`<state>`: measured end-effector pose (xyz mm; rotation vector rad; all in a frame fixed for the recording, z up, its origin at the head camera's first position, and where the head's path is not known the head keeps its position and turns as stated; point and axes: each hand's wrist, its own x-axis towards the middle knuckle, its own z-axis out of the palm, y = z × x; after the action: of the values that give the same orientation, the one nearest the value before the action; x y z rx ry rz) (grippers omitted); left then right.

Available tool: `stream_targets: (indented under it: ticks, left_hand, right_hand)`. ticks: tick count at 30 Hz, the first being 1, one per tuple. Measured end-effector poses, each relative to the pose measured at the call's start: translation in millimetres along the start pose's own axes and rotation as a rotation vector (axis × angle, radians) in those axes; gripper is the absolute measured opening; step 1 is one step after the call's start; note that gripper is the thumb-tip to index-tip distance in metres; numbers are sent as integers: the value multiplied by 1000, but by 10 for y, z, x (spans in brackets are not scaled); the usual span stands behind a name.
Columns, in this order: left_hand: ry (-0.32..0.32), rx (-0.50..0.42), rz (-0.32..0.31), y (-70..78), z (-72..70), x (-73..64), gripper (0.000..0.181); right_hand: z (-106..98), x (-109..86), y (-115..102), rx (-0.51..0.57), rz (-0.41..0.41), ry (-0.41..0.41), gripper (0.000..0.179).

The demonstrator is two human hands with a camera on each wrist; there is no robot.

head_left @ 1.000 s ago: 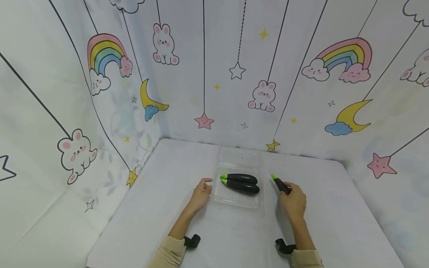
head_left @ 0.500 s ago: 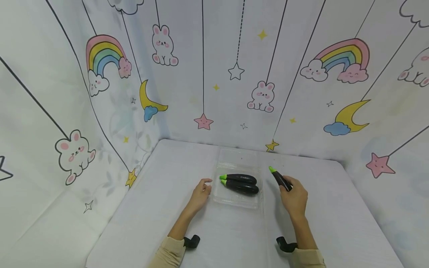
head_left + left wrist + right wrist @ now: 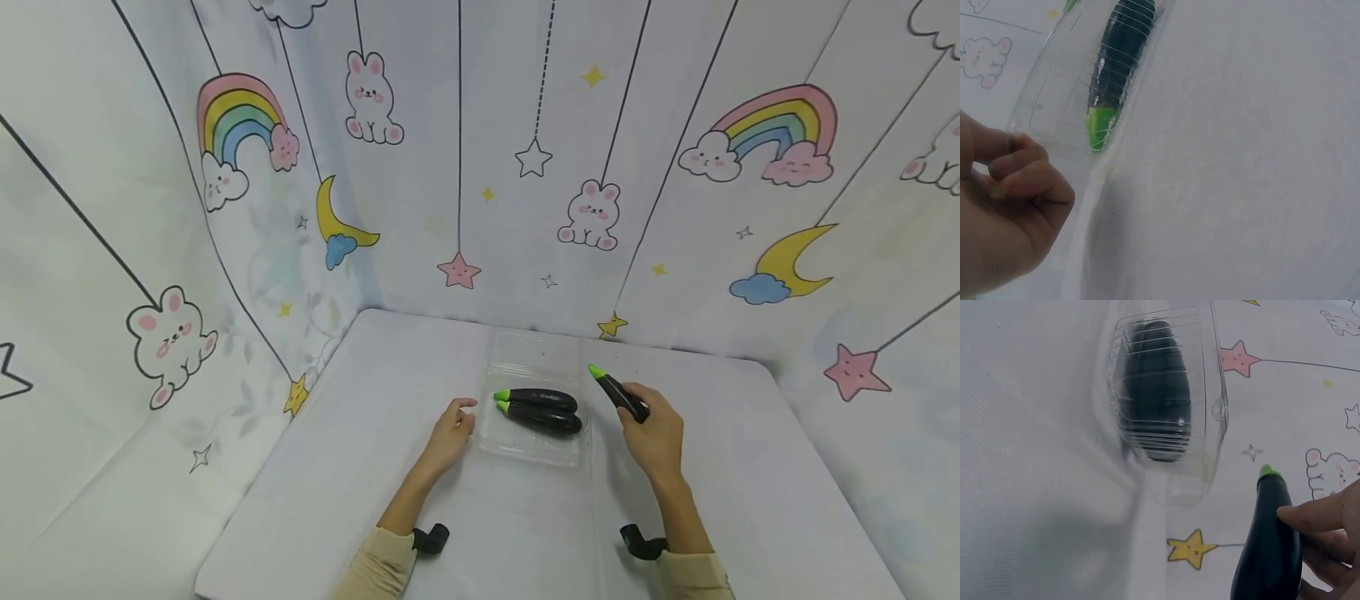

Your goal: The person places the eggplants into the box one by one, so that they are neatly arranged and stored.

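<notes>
A clear plastic box stands mid-table with two dark eggplants side by side in it, their green stem ends pointing left. My left hand is at the box's left edge; in the left wrist view its curled fingers pinch the rim. To the right of the box, my right hand grips a third eggplant by its thick end, above the table. Its green tip points up and left, towards the box. The right wrist view shows the thumb and fingers round this eggplant.
The box's transparent lid lies folded back behind it. A white cloth covers the table. Printed fabric walls with rabbits, stars and rainbows rise at the back and sides. Black camera mounts sit on both wrists.
My right hand has raised its eggplant slightly and brought it left, closer to the box. My left hand and the two eggplants in the box have stayed put.
</notes>
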<state>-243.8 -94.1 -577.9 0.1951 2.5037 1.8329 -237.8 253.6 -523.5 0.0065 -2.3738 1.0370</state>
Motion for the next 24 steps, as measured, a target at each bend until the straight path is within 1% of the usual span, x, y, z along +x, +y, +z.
stream_targets:
  ticks: [6,14,18,24]
  left_hand:
    - [-1,2,-1,5,2,8,35]
    - [0,11,-5,4,3,4,34]
    - [1,15,-9,7,0,5,35]
    - [-2,11,-15,29,-8,-8,35]
  right_hand:
    - [-4,41,-24,-9,-36,-29,41]
    - [0,76,-61,20,-75,-87,44]
    - [-7,94,-92,36,-120,-109,44]
    - [2,124,-131,31,-186,-147,46]
